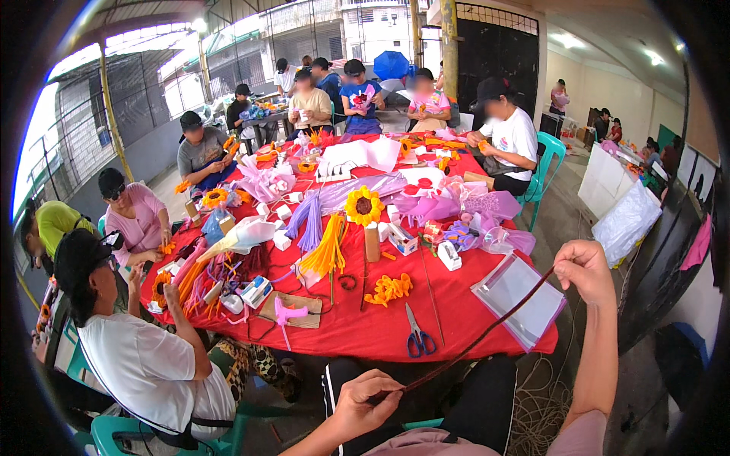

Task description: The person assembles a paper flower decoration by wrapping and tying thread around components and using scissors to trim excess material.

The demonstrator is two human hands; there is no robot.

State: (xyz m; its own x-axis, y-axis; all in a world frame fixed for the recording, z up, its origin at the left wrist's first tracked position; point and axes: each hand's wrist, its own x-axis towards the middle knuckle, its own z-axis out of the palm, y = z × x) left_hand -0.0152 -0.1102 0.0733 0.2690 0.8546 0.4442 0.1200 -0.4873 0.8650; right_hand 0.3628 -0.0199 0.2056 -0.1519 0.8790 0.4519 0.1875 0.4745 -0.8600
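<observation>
Pinching a long, dark brown fuzzy strip [498,325] between both hands, I have it slanting in front of me, over my lap and the near right edge of the table. My left hand [369,399] is low, thumb and fingers pressed together on the lower end. My right hand [584,270] is raised well apart from it, thumb and fingertips closed on the upper end, so the strip runs between them with a slight sag.

Just beyond it, on the red tablecloth [357,338], blue-handled scissors [416,330] lie with their blades pointing away from me. A clear plastic sleeve [517,300] is on the right, by the table's edge. Past the scissors I see a curly orange-yellow bundle [389,289], and to its left a pink glue gun [289,311] resting on a piece of cardboard [308,321].

Farther in are a yellow fuzzy sunflower [364,206], a bundle of yellow stems [325,247] and a purple bundle [306,220]. On my left sits a person in a white shirt [144,357]; more people are around the far side. Coiled rope [536,414] lies on the floor below, to my right.
</observation>
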